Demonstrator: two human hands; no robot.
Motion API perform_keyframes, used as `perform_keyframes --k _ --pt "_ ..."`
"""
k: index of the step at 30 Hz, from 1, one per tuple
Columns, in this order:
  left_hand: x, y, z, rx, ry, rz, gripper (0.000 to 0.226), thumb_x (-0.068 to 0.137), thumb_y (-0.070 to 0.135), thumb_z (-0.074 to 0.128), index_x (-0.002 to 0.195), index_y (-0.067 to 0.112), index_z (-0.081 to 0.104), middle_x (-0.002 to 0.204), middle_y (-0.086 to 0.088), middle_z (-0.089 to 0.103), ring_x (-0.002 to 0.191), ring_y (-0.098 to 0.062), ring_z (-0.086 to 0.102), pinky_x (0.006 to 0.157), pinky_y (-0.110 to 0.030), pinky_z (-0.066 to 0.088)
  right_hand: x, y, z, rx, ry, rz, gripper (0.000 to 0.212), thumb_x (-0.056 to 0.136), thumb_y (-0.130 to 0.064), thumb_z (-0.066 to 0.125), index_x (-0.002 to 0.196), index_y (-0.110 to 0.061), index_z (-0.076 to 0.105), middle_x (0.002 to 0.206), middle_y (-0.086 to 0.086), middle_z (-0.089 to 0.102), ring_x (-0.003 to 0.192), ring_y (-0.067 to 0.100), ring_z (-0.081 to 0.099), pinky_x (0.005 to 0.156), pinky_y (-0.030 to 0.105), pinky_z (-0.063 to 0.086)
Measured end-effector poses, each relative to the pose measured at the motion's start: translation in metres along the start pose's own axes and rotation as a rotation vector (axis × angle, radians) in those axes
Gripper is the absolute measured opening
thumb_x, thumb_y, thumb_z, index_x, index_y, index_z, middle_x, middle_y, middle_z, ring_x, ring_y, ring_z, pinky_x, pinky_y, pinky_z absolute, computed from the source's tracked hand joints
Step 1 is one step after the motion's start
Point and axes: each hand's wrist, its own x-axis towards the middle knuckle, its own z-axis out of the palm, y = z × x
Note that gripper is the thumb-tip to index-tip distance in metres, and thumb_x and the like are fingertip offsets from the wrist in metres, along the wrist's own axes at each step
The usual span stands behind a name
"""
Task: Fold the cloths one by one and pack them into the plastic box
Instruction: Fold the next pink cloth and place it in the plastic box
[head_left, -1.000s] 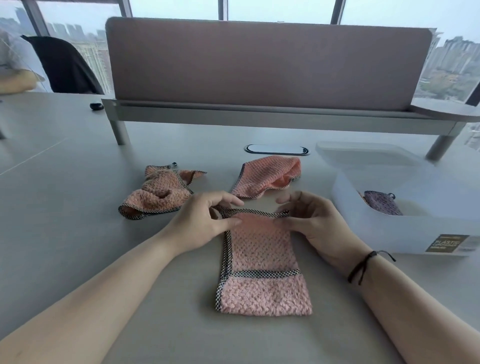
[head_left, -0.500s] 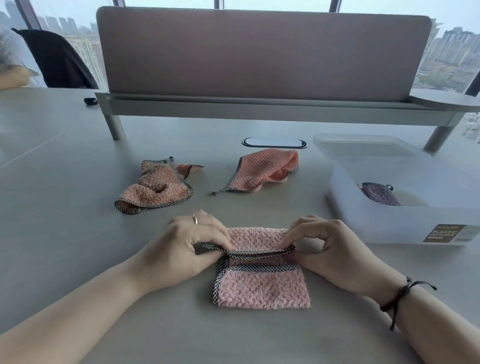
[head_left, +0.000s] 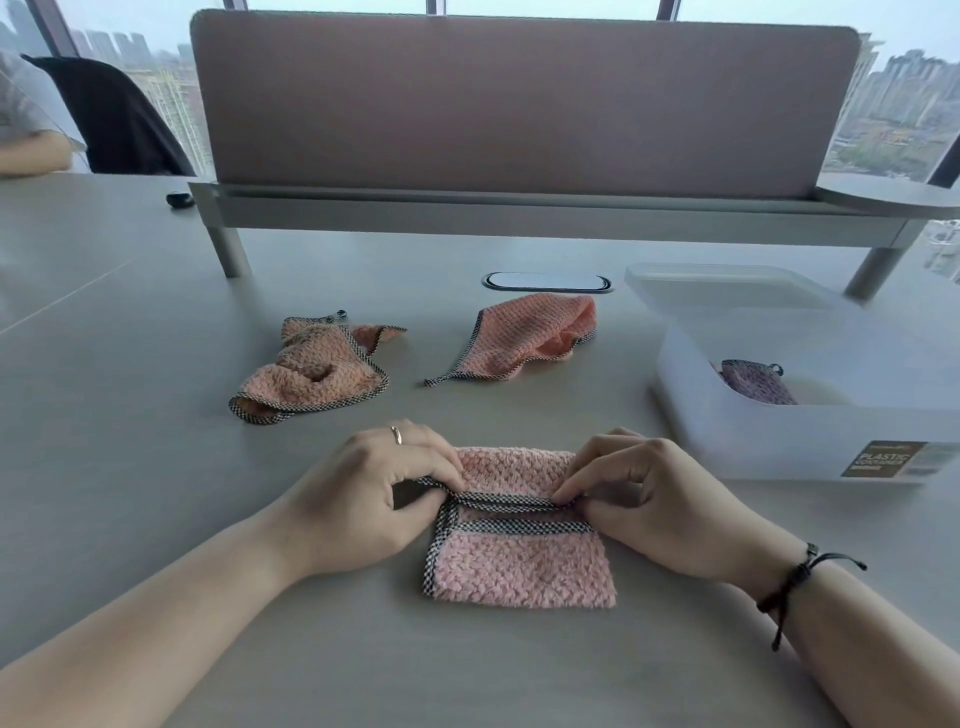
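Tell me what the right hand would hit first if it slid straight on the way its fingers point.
The right hand points left across the folded cloth it pinches. Going straight on, it would likely meet the left hand, which grips the same checkered edge, though the exact line is hard to judge.

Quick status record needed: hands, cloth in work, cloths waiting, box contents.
left hand: pinches the checked edge of the pink cloth
right hand: pinches the same edge
pink cloth: on the table, folded edge held over its lower part
waiting: crumpled cloth, second cloth, both unfolded
plastic box: open, one darker cloth inside
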Motion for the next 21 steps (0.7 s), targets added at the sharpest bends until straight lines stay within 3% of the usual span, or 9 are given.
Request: perform_keyframes --k 8,17,21 --pt "-0.0007 0.0035 -0.0017 0.041 0.0 -0.001 0.018 0.079 0.007 0.073 0.09 0.019 0.079 0.099 0.009 0.072 0.095 0.001 0.066 0.088 -0.014 0.049 -0.0001 -0.0028 -0.0002 0.001 0.092 0.002 0.034 0.075 -0.001 0.072 0.081 -0.033 0.081 0.092 -0.02 0.07 0.097 0.005 0.064 0.087 0.021 0.049" --pt "0.0001 0.0041 -0.0026 0.037 -0.04 -0.011 0.016 0.085 0.032 0.07 0.092 0.02 0.079 0.1 0.009 0.072 0.096 -0.002 0.065 0.086 -0.026 0.053 0.0003 -0.0037 0.0001 0.002 0.011 0.032 0.026 0.079 -0.005 0.074 0.08 -0.03 0.081 0.092 -0.019 0.07 0.095 0.003 0.065 0.087 0.024 0.051" --pt "0.002 0.0096 -0.0009 0.046 0.004 0.02 0.012 0.085 0.024 0.073 0.091 0.016 0.08 0.099 0.006 0.073 0.096 -0.009 0.066 0.087 -0.03 0.053 0.0006 -0.0062 -0.0012 0.056 0.163 0.02 0.021 0.084 -0.004 0.07 0.082 -0.022 0.08 0.089 -0.011 0.072 0.088 0.006 0.068 0.084 0.023 0.05"
